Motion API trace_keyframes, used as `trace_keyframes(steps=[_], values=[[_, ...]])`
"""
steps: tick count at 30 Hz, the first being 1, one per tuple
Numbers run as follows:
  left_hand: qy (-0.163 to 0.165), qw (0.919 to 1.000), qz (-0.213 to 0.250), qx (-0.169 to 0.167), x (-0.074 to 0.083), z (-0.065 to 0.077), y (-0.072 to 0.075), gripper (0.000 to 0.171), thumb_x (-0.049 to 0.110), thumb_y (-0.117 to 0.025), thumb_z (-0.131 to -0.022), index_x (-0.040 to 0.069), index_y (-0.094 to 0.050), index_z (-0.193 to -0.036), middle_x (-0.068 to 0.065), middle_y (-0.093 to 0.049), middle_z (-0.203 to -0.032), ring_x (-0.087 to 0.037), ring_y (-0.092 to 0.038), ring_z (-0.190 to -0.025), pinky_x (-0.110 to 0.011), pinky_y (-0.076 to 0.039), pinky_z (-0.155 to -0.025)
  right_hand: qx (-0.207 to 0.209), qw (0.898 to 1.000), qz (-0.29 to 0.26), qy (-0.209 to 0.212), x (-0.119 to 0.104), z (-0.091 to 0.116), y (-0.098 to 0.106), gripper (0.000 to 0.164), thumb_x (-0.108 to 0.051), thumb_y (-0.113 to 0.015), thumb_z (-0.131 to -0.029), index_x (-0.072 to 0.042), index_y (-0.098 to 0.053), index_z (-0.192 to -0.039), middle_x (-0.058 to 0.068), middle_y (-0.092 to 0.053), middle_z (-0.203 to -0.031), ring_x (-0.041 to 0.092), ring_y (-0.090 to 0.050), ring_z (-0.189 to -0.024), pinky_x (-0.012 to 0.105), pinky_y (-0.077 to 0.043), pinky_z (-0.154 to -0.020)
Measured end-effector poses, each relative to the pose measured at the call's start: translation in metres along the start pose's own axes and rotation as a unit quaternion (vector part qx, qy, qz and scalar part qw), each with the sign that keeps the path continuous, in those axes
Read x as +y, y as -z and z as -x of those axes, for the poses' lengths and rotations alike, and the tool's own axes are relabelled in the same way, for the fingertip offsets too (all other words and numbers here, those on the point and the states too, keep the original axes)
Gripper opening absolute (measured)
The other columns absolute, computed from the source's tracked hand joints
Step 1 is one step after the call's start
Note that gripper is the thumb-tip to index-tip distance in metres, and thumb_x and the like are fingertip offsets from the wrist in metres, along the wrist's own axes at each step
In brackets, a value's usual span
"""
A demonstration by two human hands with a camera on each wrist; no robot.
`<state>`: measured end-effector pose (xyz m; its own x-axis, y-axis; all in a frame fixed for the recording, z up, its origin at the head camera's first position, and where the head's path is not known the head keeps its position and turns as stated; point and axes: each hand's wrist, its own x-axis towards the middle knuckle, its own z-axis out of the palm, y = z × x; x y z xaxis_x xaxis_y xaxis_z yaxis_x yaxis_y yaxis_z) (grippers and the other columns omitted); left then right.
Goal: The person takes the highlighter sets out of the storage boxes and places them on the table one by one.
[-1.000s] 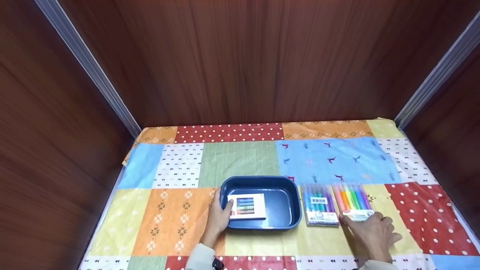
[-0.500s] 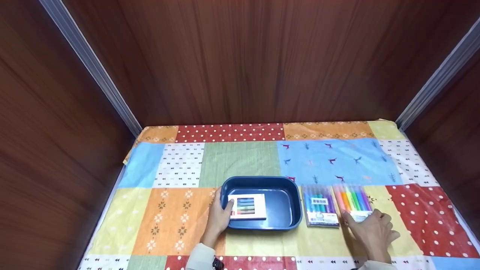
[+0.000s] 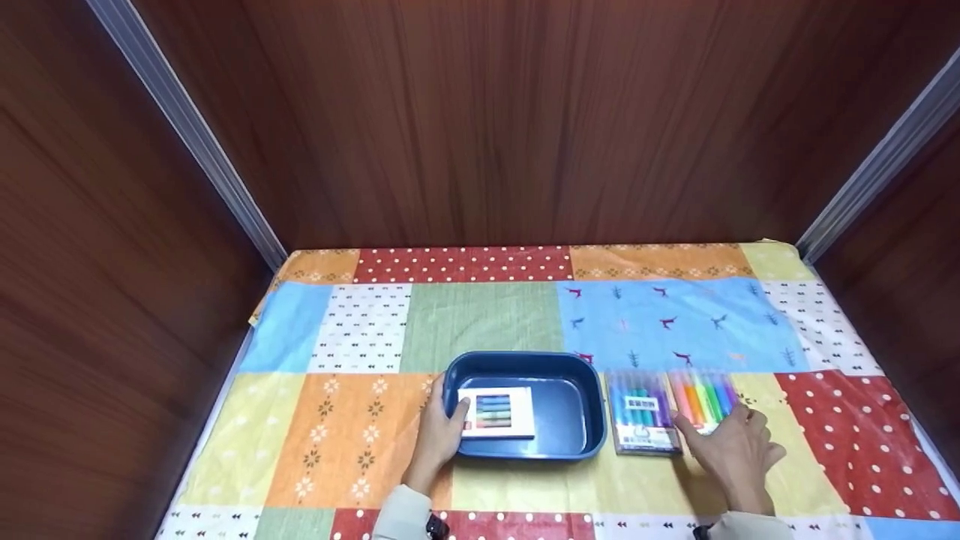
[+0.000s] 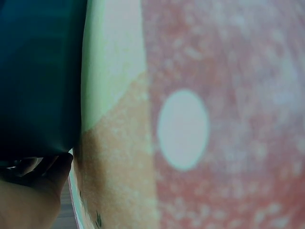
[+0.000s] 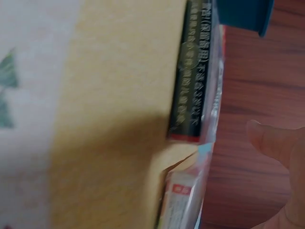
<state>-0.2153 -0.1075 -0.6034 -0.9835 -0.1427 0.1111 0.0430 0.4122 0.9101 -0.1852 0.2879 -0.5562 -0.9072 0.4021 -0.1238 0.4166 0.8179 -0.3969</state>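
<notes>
My left hand (image 3: 442, 429) grips the left wall of a navy plastic bin (image 3: 525, 454), thumb over the rim and fingers outside. Its fingers also show beside the bin's dark wall (image 4: 38, 86) in the left wrist view. Inside the bin, a flat white box (image 3: 495, 413) with a picture of coloured sticks lies at the left. To the right lie two clear packs of coloured markers, one cool-toned (image 3: 643, 420), one rainbow (image 3: 701, 394). Over the rainbow pack's near end hovers my right hand (image 3: 729, 454), thumb spread apart from its fingers. In the right wrist view the thumb (image 5: 271, 138) is apart from both packs.
A patchwork-patterned cloth (image 3: 480, 315) covers the table. Brown wood-grain panels (image 3: 480, 127) stand at the back and both sides, with metal strips (image 3: 187, 135) at the corners. The cool-toned pack lies between the bin and the rainbow pack.
My right hand has moved slightly forward and left, further over the rainbow marker pack. The left hand, bin and packs keep their places; the head view has shifted a little.
</notes>
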Motion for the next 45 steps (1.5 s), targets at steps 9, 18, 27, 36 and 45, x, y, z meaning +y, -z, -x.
trace_keyframes(steps=[9,18,27,36,45], values=[[-0.013,0.9999,-0.004,0.002,-0.001,0.0,0.0,0.053,0.016,-0.058,-0.088,0.007,-0.037,-0.137,-0.017,-0.048,-0.13,-0.031,-0.041,-0.121,-0.047,-0.03,-0.102,0.019,0.999,-0.006,0.04,-0.02,0.0,0.0,0.115,-0.072,-0.061,-0.065,0.017,-0.027,-0.13,0.038,-0.03,-0.119,0.051,-0.036,-0.098,0.058,-0.023,-0.072],[-0.021,0.9997,-0.011,0.009,-0.002,0.0,-0.001,0.054,0.013,-0.059,-0.087,0.005,-0.037,-0.136,-0.019,-0.048,-0.129,-0.033,-0.043,-0.12,-0.049,-0.031,-0.1,0.029,0.997,-0.014,0.077,-0.037,0.0,0.001,0.115,-0.071,-0.062,-0.064,0.016,-0.029,-0.131,0.036,-0.027,-0.126,0.048,-0.028,-0.114,0.061,-0.021,-0.078],[-0.003,1.0,-0.001,-0.003,0.0,0.0,0.0,0.055,0.015,-0.057,-0.089,0.009,-0.034,-0.139,-0.017,-0.045,-0.133,-0.031,-0.039,-0.123,-0.046,-0.028,-0.104,0.028,0.991,-0.035,0.128,-0.05,0.003,0.001,0.113,-0.068,-0.064,-0.065,0.014,-0.028,-0.133,0.036,-0.029,-0.128,0.05,-0.03,-0.115,0.064,-0.017,-0.084],[-0.009,0.9999,-0.009,-0.005,0.003,0.001,0.001,0.055,0.014,-0.057,-0.089,0.009,-0.034,-0.139,-0.015,-0.044,-0.134,-0.03,-0.038,-0.124,-0.045,-0.028,-0.104,0.018,0.988,-0.045,0.144,-0.059,0.004,0.007,0.108,-0.064,-0.064,-0.069,0.013,-0.027,-0.135,0.035,-0.031,-0.127,0.048,-0.031,-0.115,0.064,-0.018,-0.084],[-0.007,0.9999,-0.007,-0.004,0.002,0.0,0.0,0.053,0.014,-0.057,-0.089,0.011,-0.036,-0.138,-0.013,-0.047,-0.133,-0.027,-0.04,-0.123,-0.042,-0.029,-0.104,0.007,0.984,-0.055,0.172,-0.068,0.005,0.008,0.105,-0.064,-0.062,-0.072,0.009,-0.025,-0.137,0.035,-0.029,-0.131,0.05,-0.032,-0.116,0.062,-0.018,-0.085]])
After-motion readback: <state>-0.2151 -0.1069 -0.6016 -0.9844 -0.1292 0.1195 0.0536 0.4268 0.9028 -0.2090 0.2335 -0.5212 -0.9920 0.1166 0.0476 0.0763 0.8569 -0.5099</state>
